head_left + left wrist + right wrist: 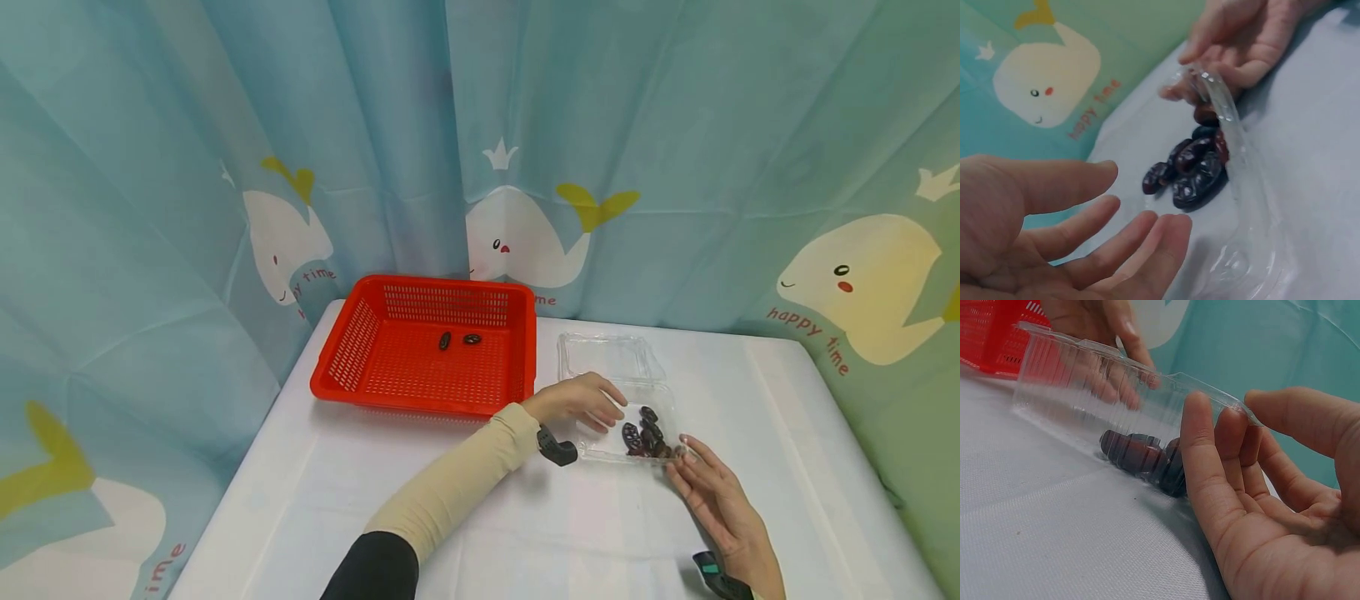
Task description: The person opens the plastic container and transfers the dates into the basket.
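A clear plastic clamshell box [617, 457] sits on the table with its lid raised at the back. Several dark, wrinkled dates [649, 435] are bunched in its near right corner, also seen as a pile [1191, 164] in the left wrist view. My left hand [581, 400] hovers over the box's left side, fingers spread loosely and nothing between them, apart from the dates. At the near right corner, my right hand [718, 498] grips the box's rim between thumb and fingers [1197, 434].
To the left of the box stands a red plastic basket [423, 404], with two dates [472, 339] lying in it. A white cloth covers the table [480, 508]. Blue-green curtains [675, 167] with whale prints hang behind and at the sides.
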A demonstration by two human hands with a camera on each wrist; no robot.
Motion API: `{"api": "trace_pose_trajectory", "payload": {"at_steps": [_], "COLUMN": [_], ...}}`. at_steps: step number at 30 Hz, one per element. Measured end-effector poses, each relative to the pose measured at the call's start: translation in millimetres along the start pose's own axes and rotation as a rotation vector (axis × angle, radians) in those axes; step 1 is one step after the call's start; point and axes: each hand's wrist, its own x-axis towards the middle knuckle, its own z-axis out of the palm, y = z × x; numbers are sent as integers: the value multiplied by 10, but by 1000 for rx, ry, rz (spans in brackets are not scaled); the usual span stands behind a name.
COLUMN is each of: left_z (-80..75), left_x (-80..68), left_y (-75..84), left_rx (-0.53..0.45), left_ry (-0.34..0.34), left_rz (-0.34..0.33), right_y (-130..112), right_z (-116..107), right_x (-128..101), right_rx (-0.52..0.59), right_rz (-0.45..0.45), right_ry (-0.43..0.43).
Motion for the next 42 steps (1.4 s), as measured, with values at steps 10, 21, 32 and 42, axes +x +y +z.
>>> {"api": "trace_pose_trajectory", "payload": {"at_steps": [10,21,32,42], "left_z": [244,347,410,455], "left_x": [168,178,249,295], "left_y": [-4,-19,-90,-106], "left_rx": [251,321,294,312], "left_ry": [176,207,229,262], "left_rz": [-15,3,55,104], "right_y": [-26,-71,-14,-9], "right_z": [-1,27,1,-21], "right_x": [-21,-60,-28,-24], "right_rx": [11,98,10,47], "right_rz": [46,125,22,16], "right_ry": [20,45,-12,-56]}}
